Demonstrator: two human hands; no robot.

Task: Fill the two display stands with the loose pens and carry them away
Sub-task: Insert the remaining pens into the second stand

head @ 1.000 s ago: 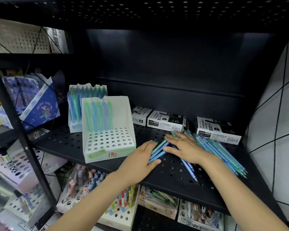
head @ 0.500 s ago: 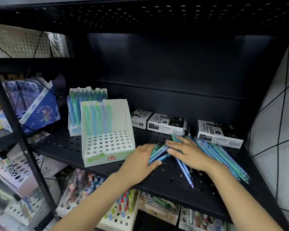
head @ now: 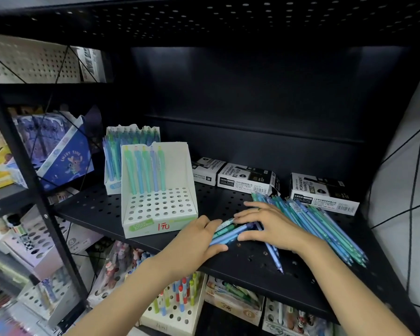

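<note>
rear stand (head: pixel 131 156): front stand hides base | lower-left boxes (head: pixel 22 275): blurred, perhaps pens

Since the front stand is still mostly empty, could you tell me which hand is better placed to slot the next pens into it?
Probably the left hand: it lies beside the front stand, with its fingers at the gathered pens. The right hand rests farther right, on the loose pile, and would have to cross over.
</note>
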